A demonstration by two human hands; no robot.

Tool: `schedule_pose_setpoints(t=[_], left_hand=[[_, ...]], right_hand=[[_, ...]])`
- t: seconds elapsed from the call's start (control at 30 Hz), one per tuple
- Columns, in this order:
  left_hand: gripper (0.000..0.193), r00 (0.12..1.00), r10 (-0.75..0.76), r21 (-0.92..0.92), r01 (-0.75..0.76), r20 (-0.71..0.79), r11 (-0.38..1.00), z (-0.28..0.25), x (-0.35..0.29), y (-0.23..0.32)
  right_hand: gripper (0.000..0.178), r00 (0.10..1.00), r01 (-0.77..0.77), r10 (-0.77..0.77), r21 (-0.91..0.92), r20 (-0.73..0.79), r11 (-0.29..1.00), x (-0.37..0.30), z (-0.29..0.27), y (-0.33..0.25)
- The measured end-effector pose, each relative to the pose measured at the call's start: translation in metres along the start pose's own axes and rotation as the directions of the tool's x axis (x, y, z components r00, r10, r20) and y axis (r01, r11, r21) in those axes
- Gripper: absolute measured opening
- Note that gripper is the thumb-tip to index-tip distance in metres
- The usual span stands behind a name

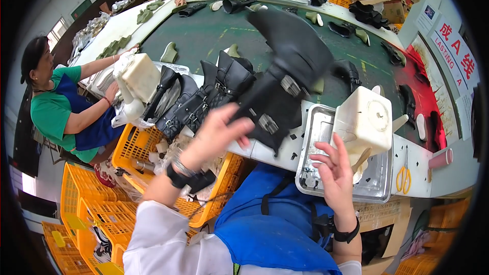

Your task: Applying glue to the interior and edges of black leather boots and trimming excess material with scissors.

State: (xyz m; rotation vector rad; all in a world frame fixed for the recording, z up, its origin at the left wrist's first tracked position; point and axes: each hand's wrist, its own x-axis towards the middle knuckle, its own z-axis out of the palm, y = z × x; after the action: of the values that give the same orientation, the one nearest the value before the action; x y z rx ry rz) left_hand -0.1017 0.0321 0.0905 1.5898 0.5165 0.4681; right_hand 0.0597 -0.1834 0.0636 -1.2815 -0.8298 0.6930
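Observation:
A black boot upper [293, 51] with metal buckles hangs tilted in front of me, smeared by motion over the worktable's near edge. My left hand [216, 135] is at its lower left edge, fingertips overlapping it; the blur hides whether they grip it. Fingers apart and holding nothing, my right hand [333, 173] is raised before a white block-shaped container [364, 119]. That container stands in a metal tray [310, 173], with a wooden-handled tool [361, 160] leaning at its front. More black buckled boot uppers [204, 99] lie piled to the left of the raised one.
Orange-handled scissors [404, 178] and a pink cup [441, 158] are at the right. A co-worker in green [61, 104] works at the left beside another white container [138, 77]. Yellow crates [104, 224] stand below left. Boots and shoes lie across the green surface [204, 38].

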Motion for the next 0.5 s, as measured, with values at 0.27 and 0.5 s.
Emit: schedule_pose_setpoints(t=[0.27,0.5], left_hand=[[0.018,0.916,0.026,-0.067,-0.058,-0.401,0.996,-0.208,0.147,0.007],[0.016,0.800,-0.285,-0.101,0.274,-0.528,0.956,-0.281,0.251,-0.111]], right_hand=[[0.053,0.939,-0.026,-0.081,-0.305,-0.333,0.952,-0.030,-0.056,-0.010],[0.048,0.779,-0.274,-0.050,-0.411,-0.625,0.869,-0.069,-0.103,0.002]])
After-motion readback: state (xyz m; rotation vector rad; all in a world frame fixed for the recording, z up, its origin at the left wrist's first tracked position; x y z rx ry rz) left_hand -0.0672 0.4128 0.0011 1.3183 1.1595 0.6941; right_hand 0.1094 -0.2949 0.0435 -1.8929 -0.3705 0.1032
